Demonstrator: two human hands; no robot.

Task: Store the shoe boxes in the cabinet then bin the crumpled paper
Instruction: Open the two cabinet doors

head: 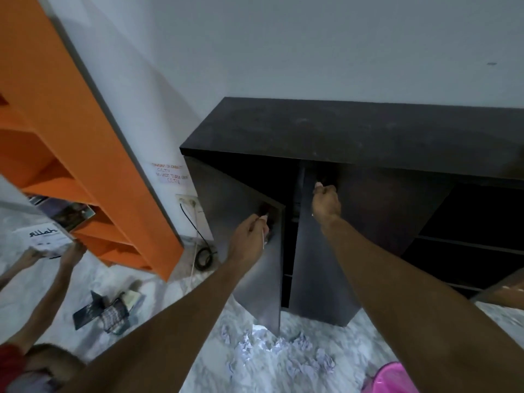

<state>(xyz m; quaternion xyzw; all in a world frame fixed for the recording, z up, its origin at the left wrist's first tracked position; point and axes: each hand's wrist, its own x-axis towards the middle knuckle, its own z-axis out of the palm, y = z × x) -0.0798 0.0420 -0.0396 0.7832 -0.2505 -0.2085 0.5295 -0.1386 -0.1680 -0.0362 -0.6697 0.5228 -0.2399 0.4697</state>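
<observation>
A low black cabinet [354, 131] stands against the white wall. Its two doors are swung partly outward. My left hand [249, 236] is closed on the handle of the left door [235, 199]. My right hand [326, 202] grips the handle at the top of the right door [320, 265]. A dark gap with shelf edges shows between the doors. Several crumpled white paper balls [272, 347] lie on the marble floor just in front of the doors. No shoe box is in sight.
A pink bin [394, 378] sits at the bottom right. An orange shelf unit [93, 143] leans at the left, where another person's hands [54, 251] hold a booklet. Books [107, 310] lie on the floor. A wall socket with black cable [198, 236] sits beside the cabinet.
</observation>
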